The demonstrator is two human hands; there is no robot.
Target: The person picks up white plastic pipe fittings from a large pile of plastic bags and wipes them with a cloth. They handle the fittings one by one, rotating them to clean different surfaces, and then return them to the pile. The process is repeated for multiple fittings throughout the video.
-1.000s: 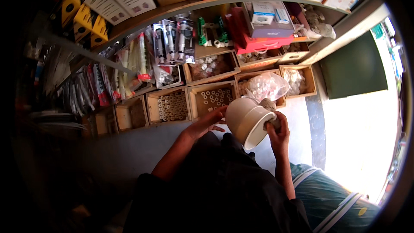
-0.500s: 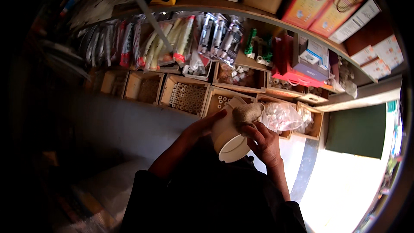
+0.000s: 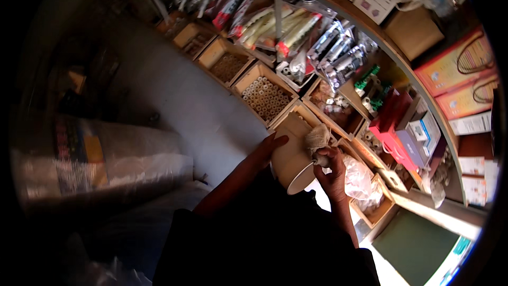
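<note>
A white pipe fitting point(image 3: 292, 154) lies before a wooden bin point(image 3: 245, 79), the left hand point(image 3: 266, 151) clasping its side, the right hand point(image 3: 332, 173) pinching a cloth point(image 3: 317, 138) there. Presumably light, stiff and smooth (hence slippery), it suits a grip around the barrel.

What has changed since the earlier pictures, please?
The right hand has moved the cloth from the rim of the pale fitting onto its outer side. The view turned: the row of wooden boxes slants steeply down to the right. Nothing was let go: the left hand still holds the fitting, the right the cloth.
</note>
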